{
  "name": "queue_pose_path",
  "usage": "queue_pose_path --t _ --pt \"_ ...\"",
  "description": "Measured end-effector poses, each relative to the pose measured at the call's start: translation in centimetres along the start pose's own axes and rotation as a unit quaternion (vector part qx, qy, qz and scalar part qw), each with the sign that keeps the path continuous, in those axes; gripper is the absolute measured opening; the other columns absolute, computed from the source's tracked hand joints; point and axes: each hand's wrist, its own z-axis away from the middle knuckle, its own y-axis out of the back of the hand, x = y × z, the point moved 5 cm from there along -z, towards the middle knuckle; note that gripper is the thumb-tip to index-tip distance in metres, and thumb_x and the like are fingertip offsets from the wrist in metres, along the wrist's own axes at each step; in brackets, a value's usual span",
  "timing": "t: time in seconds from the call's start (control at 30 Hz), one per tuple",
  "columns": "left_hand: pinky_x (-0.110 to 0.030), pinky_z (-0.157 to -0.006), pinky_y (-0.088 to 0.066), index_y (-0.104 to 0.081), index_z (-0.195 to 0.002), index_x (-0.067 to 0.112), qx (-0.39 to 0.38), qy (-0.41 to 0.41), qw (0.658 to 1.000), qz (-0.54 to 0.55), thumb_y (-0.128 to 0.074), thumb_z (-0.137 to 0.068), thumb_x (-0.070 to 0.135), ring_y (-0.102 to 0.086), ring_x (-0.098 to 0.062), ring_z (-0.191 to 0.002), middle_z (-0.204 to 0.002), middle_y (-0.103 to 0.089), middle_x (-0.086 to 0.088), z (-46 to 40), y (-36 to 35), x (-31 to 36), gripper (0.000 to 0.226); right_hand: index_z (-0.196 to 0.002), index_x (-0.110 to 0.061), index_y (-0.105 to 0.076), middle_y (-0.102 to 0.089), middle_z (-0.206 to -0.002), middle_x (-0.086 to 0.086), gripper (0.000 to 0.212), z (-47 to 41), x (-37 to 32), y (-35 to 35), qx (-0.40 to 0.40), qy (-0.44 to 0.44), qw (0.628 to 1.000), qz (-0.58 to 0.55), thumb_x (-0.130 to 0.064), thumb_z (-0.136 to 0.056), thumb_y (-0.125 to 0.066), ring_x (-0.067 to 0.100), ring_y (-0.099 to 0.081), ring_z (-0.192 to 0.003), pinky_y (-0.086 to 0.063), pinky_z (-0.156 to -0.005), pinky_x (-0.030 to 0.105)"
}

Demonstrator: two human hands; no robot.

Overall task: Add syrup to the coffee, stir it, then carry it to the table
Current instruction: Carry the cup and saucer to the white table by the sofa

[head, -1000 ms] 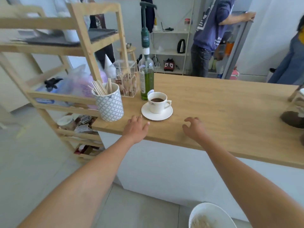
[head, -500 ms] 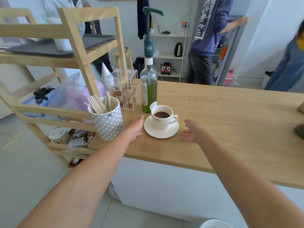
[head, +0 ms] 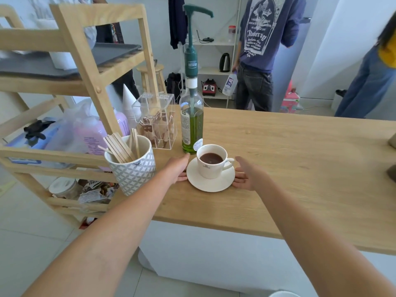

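A white cup of dark coffee (head: 211, 161) stands on a white saucer (head: 211, 185) on the wooden counter (head: 300, 168). Just behind it stands a glass syrup bottle (head: 192, 123) with green liquid and a tall green pump. My left hand (head: 179, 168) lies at the saucer's left rim, fingers apart, touching or nearly touching it. My right hand (head: 246, 174) is at the saucer's right rim, fingers spread, holding nothing. A patterned mug of wooden stir sticks (head: 130, 161) stands to the left of the saucer.
A clear box of sachets (head: 157, 123) sits behind the stick mug. A wooden shelf rack (head: 70, 86) with a tray and bags fills the left. Two people stand behind the counter near white shelves with a kettle (head: 225, 62).
Both hands have moved forward from the counter's front edge to either side of the saucer. The view has come closer to the cup.
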Motion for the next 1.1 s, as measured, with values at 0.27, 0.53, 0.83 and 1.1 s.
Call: queue_pose_path --t 0.27,0.53,0.83,1.1 --pt "-0.034 -0.08 -0.054 -0.053 -0.114 0.011 -0.004 0.007 1.0 -0.004 -0.053 -0.091 0.052 -0.061 -0.02 -0.085 -0.093 -0.063 -0.005 -0.6 0.0 0.2 0.046 -0.097 -0.004 -0.055 -0.062 -0.092 0.011 0.042 -0.3 0.2 -0.1 -0.036 -0.012 0.999 -0.008 -0.041 -0.084 -0.068 0.021 -0.062 -0.082 -0.051 -0.089 0.036" --pt "-0.03 -0.072 -0.054 -0.051 -0.126 0.01 -0.019 0.004 1.0 -0.021 -0.06 -0.075 0.07 -0.063 -0.02 -0.097 -0.112 -0.066 -0.005 0.1 -0.4 0.3 0.08 -0.094 -0.003 -0.055 -0.061 -0.091 0.011 0.039 0.1 0.1 -0.3 -0.026 -0.017 0.999 -0.008 -0.036 -0.081 -0.071 0.025 -0.062 -0.095 -0.051 -0.095 0.037" --pt "-0.031 -0.073 -0.054 -0.056 -0.117 0.01 -0.022 -0.006 1.0 -0.015 -0.068 -0.072 0.065 -0.064 -0.019 -0.091 -0.103 -0.067 -0.005 -0.2 -0.5 0.2 0.072 -0.089 -0.004 -0.056 -0.061 -0.085 0.009 0.036 0.6 0.2 -0.5 -0.011 -0.028 1.0 -0.005 -0.037 -0.08 -0.069 0.022 -0.062 -0.089 -0.052 -0.092 0.035" --pt "-0.027 -0.07 -0.055 -0.06 -0.101 0.01 -0.05 0.012 0.999 -0.01 -0.072 -0.065 0.067 -0.064 -0.013 -0.081 -0.089 -0.068 -0.002 0.0 -1.2 0.3 0.069 -0.094 -0.001 -0.055 -0.062 -0.087 0.011 0.042 1.2 0.4 0.7 -0.011 -0.022 0.999 -0.033 -0.035 -0.076 -0.072 0.024 -0.064 -0.088 -0.051 -0.097 0.038"
